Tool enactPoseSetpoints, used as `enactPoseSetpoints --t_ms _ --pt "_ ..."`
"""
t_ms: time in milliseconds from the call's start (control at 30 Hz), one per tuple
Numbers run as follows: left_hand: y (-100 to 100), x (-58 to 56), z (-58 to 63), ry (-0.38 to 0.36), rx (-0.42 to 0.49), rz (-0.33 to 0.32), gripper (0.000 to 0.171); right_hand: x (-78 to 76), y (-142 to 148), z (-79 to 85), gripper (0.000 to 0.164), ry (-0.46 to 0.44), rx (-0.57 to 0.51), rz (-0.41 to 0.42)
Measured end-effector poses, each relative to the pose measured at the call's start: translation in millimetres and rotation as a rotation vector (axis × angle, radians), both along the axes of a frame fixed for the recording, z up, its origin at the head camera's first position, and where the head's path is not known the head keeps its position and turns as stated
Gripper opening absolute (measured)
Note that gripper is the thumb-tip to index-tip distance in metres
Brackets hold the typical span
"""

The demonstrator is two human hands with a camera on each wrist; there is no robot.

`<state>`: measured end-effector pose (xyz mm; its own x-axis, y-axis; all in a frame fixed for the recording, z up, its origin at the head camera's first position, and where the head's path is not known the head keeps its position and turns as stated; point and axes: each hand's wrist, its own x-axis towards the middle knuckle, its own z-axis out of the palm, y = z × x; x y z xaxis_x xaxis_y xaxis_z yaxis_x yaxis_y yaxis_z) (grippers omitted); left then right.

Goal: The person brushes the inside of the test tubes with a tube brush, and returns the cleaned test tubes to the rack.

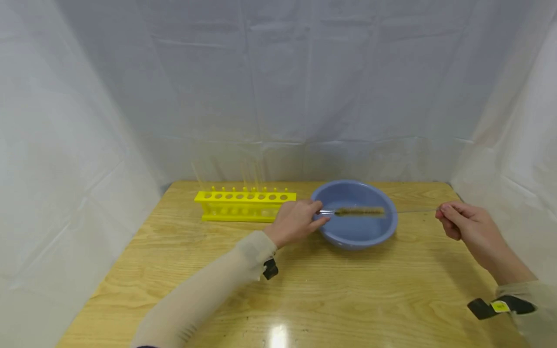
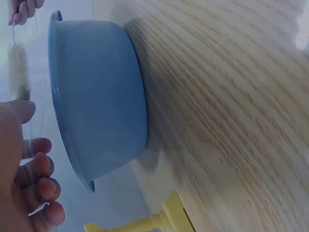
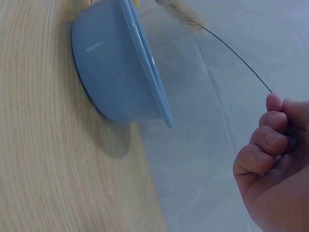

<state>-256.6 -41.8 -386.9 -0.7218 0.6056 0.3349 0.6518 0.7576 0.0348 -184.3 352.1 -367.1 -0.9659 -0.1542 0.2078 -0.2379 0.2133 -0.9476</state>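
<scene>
My left hand [image 1: 298,220] grips a clear glass test tube [image 1: 327,212] at the basin's left rim, its mouth pointing right. A test tube brush [image 1: 361,211] with tan bristles lies level over the blue basin [image 1: 357,234], its bristle tip right at the tube's mouth. Off to the right, my right hand [image 1: 472,229] pinches the far end of the brush's thin wire handle. In the right wrist view, the twisted wire [image 3: 241,60] bows slightly between the bristles and my fingertips [image 3: 274,101]. The left wrist view shows thumb and fingers around the tube, beside the bristles [image 2: 19,72].
A yellow test tube rack [image 1: 245,197] stands left of the basin, behind my left hand, with several clear tubes [image 1: 252,174] upright in it. The wooden table [image 1: 348,295] spreads out in front. White sheeting [image 1: 278,96] hangs behind and at both sides.
</scene>
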Motion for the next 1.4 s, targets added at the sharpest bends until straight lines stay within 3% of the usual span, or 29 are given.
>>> enactPoseSetpoints --t_ms 200,300,800,1200,1400 --pt "8.1 3.4 4.1 -0.019 0.005 -0.049 0.03 -2.9 -8.6 -2.8 0.034 0.01 0.076 0.023" --pt "11.4 3.3 4.6 -0.012 -0.001 -0.043 0.031 -5.3 -14.7 -3.2 0.036 0.019 0.107 0.009" --pt "15.7 1.7 5.9 -0.011 -0.021 -0.007 0.032 -20.3 -67.3 -6.6 0.038 0.007 0.014 -0.017" --pt "25.7 3.5 8.4 0.055 -0.034 -0.052 0.032 -31.7 -121.2 -7.2 0.042 -0.094 0.133 -0.014" --pt "30.1 5.7 14.2 0.116 -0.018 -0.062 0.031 -34.1 -133.2 -3.7 0.038 -0.158 0.048 0.045"
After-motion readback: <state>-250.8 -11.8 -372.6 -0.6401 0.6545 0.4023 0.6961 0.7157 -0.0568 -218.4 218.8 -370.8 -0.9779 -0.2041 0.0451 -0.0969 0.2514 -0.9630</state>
